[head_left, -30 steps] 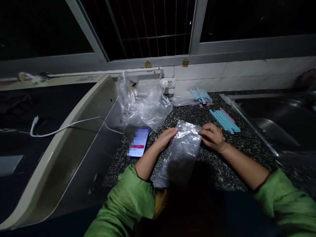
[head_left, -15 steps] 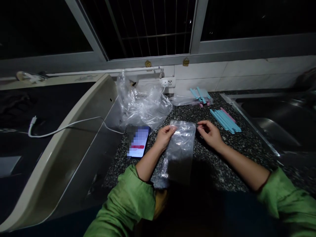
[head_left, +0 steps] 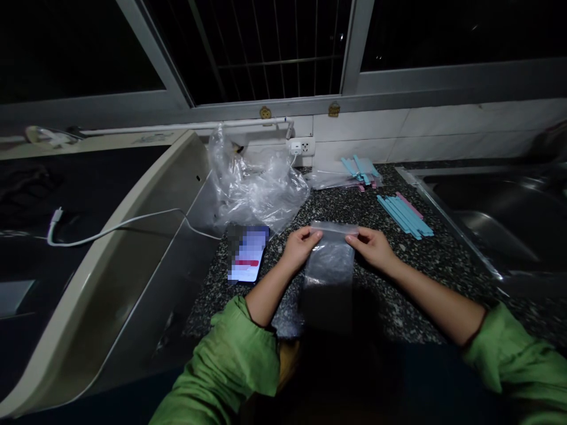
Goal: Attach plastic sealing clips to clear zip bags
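Observation:
A clear plastic bag (head_left: 331, 262) hangs between my hands over the dark speckled counter, its top edge stretched straight. My left hand (head_left: 299, 248) pinches the bag's upper left corner between thumb and fingers. The upper right corner is gripped the same way by my right hand (head_left: 374, 248). Shadow hides the lower end of the bag. Left of my left hand lies a phone (head_left: 248, 255) with a lit screen. Beyond my right hand is a row of light blue strips (head_left: 404, 217) with a pink strip (head_left: 408, 205) beside them.
A crumpled heap of clear plastic (head_left: 263, 189) sits at the back by the wall socket (head_left: 305, 146). More blue strips (head_left: 361, 170) lie on flat plastic near the wall. A metal sink (head_left: 500, 230) is on the right, a pale-edged appliance (head_left: 146, 195) with a white cable (head_left: 119, 223) on the left.
My right hand has moved left and taken hold of the bag's right corner. The bag's top edge is now pulled straight, and my left hand has shifted slightly right.

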Action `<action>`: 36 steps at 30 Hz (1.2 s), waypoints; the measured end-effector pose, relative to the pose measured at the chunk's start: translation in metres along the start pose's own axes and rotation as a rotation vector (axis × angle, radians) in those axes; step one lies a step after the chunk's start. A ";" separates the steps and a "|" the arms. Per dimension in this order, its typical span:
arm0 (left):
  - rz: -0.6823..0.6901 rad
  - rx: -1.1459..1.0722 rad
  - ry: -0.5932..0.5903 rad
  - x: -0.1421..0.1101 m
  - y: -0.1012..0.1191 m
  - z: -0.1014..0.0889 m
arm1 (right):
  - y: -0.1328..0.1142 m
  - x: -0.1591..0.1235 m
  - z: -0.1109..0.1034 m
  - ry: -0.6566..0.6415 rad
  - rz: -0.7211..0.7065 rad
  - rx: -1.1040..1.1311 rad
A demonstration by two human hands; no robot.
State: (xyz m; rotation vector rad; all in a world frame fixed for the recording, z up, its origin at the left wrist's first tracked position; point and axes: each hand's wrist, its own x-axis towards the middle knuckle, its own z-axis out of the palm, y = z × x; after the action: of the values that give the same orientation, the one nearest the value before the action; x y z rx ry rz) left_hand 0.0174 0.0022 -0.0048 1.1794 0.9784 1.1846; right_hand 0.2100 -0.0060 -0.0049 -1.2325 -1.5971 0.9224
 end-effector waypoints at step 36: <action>0.069 -0.107 0.214 0.008 0.000 -0.010 | -0.010 -0.006 0.005 -0.348 0.188 0.067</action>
State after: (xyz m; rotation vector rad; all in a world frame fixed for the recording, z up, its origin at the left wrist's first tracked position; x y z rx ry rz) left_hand 0.0091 0.0116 -0.0065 1.0235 1.0256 1.4231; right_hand 0.2030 -0.0140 0.0020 -1.2396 -1.7194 1.3591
